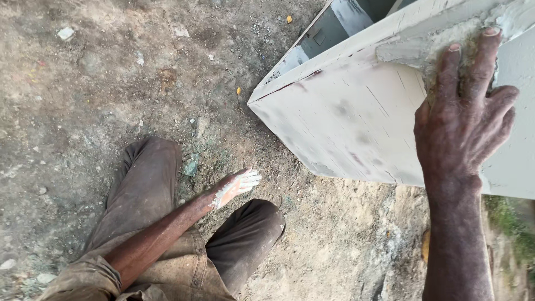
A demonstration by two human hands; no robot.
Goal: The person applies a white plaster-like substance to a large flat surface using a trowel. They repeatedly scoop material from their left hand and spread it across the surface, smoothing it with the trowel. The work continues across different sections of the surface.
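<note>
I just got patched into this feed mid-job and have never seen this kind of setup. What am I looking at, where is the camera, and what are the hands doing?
There is no machine: this is a person working with bare hands, filmed by a camera on their head looking down. The right hand lies flat on a whitish painted panel, its fingers on a grey, rough patch of filler near the panel's edge. The left hand hangs free over the dirt ground, holding nothing, its fingers coated in white paste. Below it are the person's brown trousers. Small stones and scraps lie scattered on the dirt.
</note>
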